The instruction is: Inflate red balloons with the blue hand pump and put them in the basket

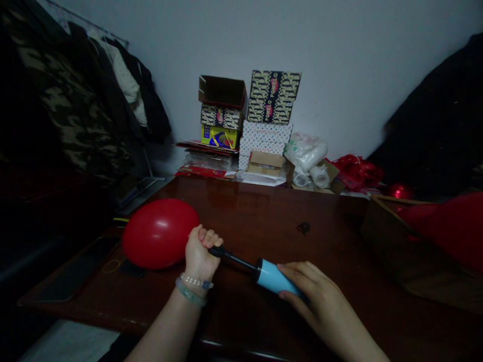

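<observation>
Low over the dark wooden table [339,261], the left hand [199,254] pinches the inflated red balloon [159,232] onto the nozzle, while the right hand [320,301] wraps around the light-blue hand pump [272,276].

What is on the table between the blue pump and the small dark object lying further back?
In the head view, nothing: between the blue pump and the small dark object only bare brown table shows.
</observation>
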### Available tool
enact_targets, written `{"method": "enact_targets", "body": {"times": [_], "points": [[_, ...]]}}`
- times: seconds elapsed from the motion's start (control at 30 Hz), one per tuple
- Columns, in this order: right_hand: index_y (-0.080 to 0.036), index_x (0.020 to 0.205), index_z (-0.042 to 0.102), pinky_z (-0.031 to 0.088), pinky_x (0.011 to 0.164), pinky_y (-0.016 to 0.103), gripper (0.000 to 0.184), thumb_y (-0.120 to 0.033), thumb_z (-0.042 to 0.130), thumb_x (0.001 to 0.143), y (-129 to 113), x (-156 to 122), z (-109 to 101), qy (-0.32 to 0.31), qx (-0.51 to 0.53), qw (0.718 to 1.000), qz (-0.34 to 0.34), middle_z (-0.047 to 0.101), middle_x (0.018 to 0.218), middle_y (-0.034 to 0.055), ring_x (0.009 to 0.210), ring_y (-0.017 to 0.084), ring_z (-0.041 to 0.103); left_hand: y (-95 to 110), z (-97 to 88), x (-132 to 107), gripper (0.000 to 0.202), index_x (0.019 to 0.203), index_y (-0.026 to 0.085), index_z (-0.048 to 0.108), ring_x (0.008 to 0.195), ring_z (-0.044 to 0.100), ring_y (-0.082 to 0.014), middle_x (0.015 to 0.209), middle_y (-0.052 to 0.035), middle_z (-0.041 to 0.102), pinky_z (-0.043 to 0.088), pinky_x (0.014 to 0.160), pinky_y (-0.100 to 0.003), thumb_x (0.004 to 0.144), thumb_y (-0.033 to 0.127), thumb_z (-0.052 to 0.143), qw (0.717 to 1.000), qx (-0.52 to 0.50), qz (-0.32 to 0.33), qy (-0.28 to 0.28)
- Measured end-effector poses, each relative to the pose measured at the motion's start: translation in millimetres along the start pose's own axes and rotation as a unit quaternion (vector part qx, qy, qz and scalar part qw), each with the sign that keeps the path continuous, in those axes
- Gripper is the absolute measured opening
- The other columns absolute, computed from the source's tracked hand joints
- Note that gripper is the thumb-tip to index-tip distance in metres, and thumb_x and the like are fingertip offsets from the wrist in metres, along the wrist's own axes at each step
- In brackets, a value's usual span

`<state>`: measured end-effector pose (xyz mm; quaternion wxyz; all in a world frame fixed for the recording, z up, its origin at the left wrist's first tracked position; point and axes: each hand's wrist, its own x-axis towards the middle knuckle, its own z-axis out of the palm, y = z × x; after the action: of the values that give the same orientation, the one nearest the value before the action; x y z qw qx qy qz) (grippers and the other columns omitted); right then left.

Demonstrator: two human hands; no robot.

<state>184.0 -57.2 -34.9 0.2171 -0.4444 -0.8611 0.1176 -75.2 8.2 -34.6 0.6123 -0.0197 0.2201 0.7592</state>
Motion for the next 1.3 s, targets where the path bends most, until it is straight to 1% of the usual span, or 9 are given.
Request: {"method": "enact_targets", "body": {"times": [0.17,0.33,0.47,0.6,0.83,0.93,1.1,1.23,1.3], "points": [[-0.025,0.125,0.057,0.052,0.091,0.041,0.034,-0.026,0.058,0.091,-1.4,1.1,1.3,0.023,-0.017,1.0,-0.01,0.063,0.116,0.0088,0.104,0.024,0.061,-5.8,-0.8,-2.0,0.039,0.053,0.02,0.026,0.032,0.024,-0.0042,0.042,0.0087,0.022,0.022,0.038,-0.021,0.084,0.013,0.047,1.0,0.0,-0.008,-0.007],[-0.025,0.125,0.057,0.053,0.089,0.041,0.034,-0.026,0.059,0.09,-10.2,3.1,10.3,0.041,-0.011,0.999,-0.02,0.064,0.114,0.0088,0.101,0.024,0.062,-18.3,-1.1,-8.4,0.04,0.052,0.02,0.025,0.033,0.023,-0.0048,0.043,0.0085,0.02,0.023,0.038,-0.021,0.084,0.015,0.049,0.999,0.018,-0.027,-0.013],[-0.024,0.123,0.058,0.054,0.087,0.04,0.032,-0.026,0.058,0.091,-17.7,5.3,15.5,0.048,0.001,0.999,-0.017,0.064,0.113,0.0091,0.099,0.024,0.062,-27.9,-0.8,-14.6,0.04,0.051,0.02,0.026,0.033,0.023,-0.0047,0.042,0.0081,0.021,0.024,0.038,-0.021,0.084,0.016,0.048,0.999,0.027,-0.037,-0.015],[-0.025,0.124,0.058,0.053,0.088,0.041,0.033,-0.027,0.059,0.091,-18.1,6.0,15.1,0.045,0.012,0.999,-0.018,0.064,0.113,0.0091,0.099,0.023,0.062,-31.0,-1.4,-15.7,0.041,0.051,0.02,0.027,0.034,0.023,-0.0048,0.042,0.0082,0.021,0.024,0.039,-0.021,0.085,0.018,0.05,0.998,0.034,-0.039,-0.019],[-0.027,0.126,0.057,0.051,0.092,0.039,0.039,-0.027,0.063,0.088,-12.5,4.5,14.0,0.012,0.038,0.999,-0.002,0.065,0.114,0.0062,0.102,0.022,0.062,-21.0,-1.4,-9.1,0.041,0.051,0.02,0.027,0.033,0.023,-0.0051,0.042,0.0081,0.021,0.023,0.038,-0.021,0.085,0.017,0.049,0.999,0.036,-0.036,-0.019],[-0.027,0.125,0.057,0.051,0.092,0.038,0.037,-0.028,0.062,0.089,-4.3,2.2,8.8,-0.005,0.049,0.999,0.004,0.064,0.115,0.0056,0.103,0.022,0.061,-10.9,-1.0,-4.4,0.041,0.051,0.02,0.026,0.033,0.023,-0.0051,0.042,0.0081,0.021,0.024,0.038,-0.021,0.086,0.016,0.047,0.999,0.028,-0.024,-0.018],[-0.028,0.126,0.057,0.05,0.094,0.041,0.035,-0.032,0.058,0.092,12.8,-5.4,-0.4,-0.014,0.051,0.999,0.01,0.063,0.119,0.0071,0.107,0.023,0.06,2.5,1.3,0.2,0.039,0.053,0.02,0.025,0.033,0.024,-0.0049,0.043,0.0085,0.02,0.024,0.038,-0.021,0.084,0.014,0.047,1.0,0.019,0.006,-0.013],[-0.026,0.138,0.046,0.048,0.097,0.048,0.052,-0.034,0.061,0.089,15.5,-8.9,3.5,0.01,0.021,0.999,0.037,0.061,0.125,0.0098,0.112,0.028,0.059,2.5,0.7,0.1,0.038,0.053,0.02,0.025,0.033,0.024,-0.005,0.044,0.0088,0.02,0.024,0.038,-0.021,0.083,0.014,0.048,1.0,0.026,0.01,-0.013],[-0.025,0.138,0.047,0.048,0.096,0.047,0.051,-0.033,0.061,0.089,13.0,-8.1,4.6,-0.008,0.022,0.999,0.038,0.062,0.123,0.0094,0.11,0.027,0.059,0.6,-0.3,-0.1,0.038,0.053,0.02,0.025,0.033,0.024,-0.005,0.044,0.0089,0.02,0.024,0.038,-0.021,0.083,0.014,0.049,0.999,0.028,0.008,-0.014]]}}
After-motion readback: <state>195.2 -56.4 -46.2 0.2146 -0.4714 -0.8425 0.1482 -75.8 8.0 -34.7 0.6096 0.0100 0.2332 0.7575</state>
